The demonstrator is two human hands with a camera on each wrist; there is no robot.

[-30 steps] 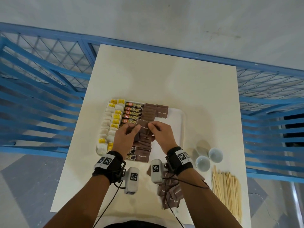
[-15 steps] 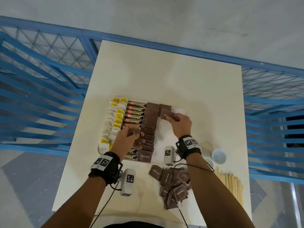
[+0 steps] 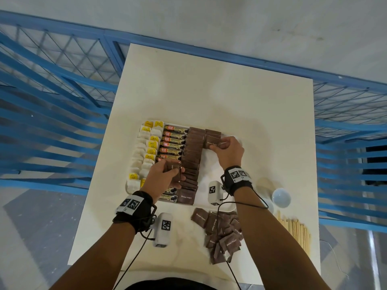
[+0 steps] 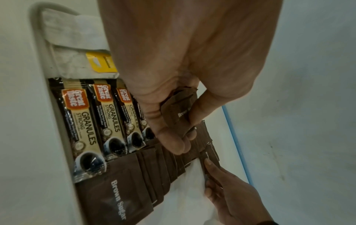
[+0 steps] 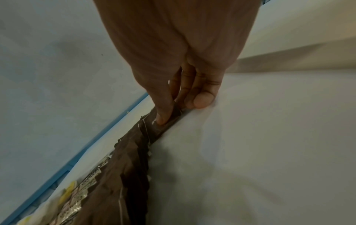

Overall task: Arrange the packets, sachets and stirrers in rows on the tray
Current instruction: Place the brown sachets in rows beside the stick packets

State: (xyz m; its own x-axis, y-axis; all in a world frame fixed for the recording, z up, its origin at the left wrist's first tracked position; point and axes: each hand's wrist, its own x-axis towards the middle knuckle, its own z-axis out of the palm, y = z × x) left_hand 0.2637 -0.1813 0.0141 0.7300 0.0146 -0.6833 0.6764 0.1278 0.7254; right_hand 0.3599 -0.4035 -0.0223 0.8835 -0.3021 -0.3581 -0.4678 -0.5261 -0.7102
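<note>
On white tray, flat brown paper sachets

White table beside blue railing, a small white bowl near its right edge

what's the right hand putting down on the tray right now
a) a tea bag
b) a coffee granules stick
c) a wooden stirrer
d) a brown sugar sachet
d: the right hand pinches a brown sugar sachet at the far end of a second brown row on the tray, while the wooden stirrers lie on the table beside it.
</note>
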